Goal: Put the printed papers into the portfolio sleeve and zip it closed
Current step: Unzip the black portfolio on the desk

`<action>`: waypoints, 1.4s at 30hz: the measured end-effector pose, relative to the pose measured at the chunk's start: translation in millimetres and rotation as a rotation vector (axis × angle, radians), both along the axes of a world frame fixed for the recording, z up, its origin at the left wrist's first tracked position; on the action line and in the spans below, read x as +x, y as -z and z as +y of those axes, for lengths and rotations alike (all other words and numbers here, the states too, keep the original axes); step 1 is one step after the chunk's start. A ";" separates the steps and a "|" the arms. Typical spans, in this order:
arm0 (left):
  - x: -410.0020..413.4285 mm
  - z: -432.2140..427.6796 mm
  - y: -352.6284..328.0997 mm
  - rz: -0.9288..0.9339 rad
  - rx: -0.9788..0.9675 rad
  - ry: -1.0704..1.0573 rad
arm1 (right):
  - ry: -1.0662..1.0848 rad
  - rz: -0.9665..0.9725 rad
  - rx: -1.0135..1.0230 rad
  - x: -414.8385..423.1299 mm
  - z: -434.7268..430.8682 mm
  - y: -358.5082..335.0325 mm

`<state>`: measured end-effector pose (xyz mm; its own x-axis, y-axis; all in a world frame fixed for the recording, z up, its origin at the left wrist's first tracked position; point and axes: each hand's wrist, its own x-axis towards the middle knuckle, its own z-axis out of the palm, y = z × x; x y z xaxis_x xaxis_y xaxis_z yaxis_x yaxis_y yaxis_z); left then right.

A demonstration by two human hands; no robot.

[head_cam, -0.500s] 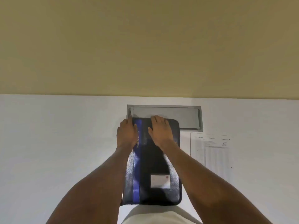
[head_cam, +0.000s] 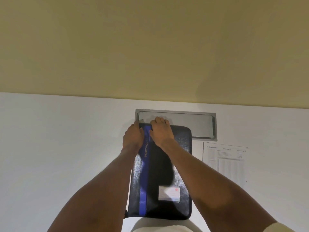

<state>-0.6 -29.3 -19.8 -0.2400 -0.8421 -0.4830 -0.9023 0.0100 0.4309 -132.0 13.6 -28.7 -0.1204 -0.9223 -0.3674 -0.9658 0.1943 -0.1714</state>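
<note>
A black portfolio sleeve with a blue stripe and a white label lies lengthwise on the white table in front of me. My left hand grips its far left corner. My right hand is curled over the far edge, just right of the stripe; its fingertips are hidden, so what they pinch cannot be made out. The printed papers lie flat on the table to the right of the sleeve, apart from it.
A grey metal cable hatch is set into the white table just beyond the sleeve's far edge. A yellowish wall rises behind the table. My light-coloured clothing shows at the bottom edge.
My right hand has slid left along the far edge toward the blue stripe, and my left hand has shifted onto the far left corner. The sleeve and papers lie where they were.
</note>
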 end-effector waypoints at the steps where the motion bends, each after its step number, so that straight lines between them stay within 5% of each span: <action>1: -0.1 -1.9 1.5 0.014 0.018 -0.003 | 0.004 -0.008 0.000 -0.9 -1.6 1.7; 16: 2.9 -11.1 -12.7 0.208 0.028 -0.037 | 0.013 -0.339 0.098 6.3 -36.4 -17.2; 24: 8.4 -7.7 -18.8 0.252 0.009 -0.039 | 0.192 -0.644 0.170 1.3 -43.5 -29.7; 29: 8.9 -9.2 -17.9 0.271 0.027 -0.044 | 0.184 -0.488 0.069 0.6 -41.2 -35.2; 35: 8.9 -9.7 -13.7 0.278 0.011 -0.052 | -0.291 0.011 -0.074 -7.6 -44.9 -40.9; 42: 1.6 -7.1 -9.2 0.293 0.019 -0.034 | -0.463 0.122 -0.129 -37.7 -28.3 -27.7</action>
<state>1.0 -36.4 -10.5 -0.3433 -0.8433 -0.4134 -0.7394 -0.0288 0.6727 -169.7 -14.7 -1.0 0.2774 -0.9261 -0.2556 -0.9603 -0.2750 -0.0457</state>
